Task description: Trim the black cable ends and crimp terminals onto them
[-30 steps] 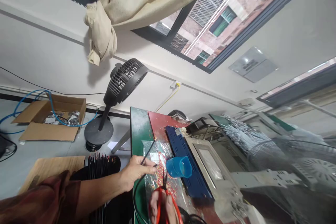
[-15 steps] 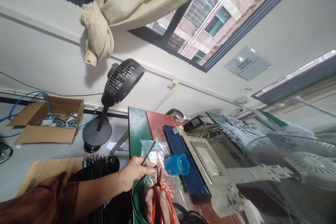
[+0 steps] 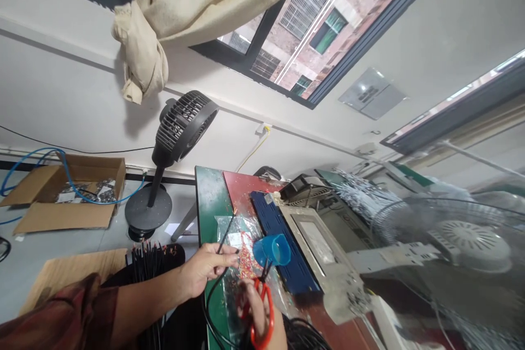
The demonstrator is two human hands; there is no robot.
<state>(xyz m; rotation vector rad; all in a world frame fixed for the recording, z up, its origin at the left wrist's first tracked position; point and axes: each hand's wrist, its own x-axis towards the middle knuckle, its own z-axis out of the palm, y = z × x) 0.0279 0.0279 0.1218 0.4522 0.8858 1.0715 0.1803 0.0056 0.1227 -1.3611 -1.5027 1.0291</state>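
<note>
My left hand pinches a black cable whose upper end shows bare, reddish wire strands. A small dark piece sticks out at its fingertips. Red-handled scissors are held in my right hand, their dark blades pointing up in front of a blue cup. The cup lies tilted beside a clear plastic bag strewn with many small red and yellow bits. From my left hand the cable loops down along the green table edge.
A bundle of black cables stands at lower left, near a wooden board. Beyond are a black fan and an open carton. A dark blue rack, a beige machine and a large fan stand to the right.
The scissors have moved right, away from my left hand, and now overlap the cup. The cable end stands a little higher and more upright. The whole view has shifted slightly.
</note>
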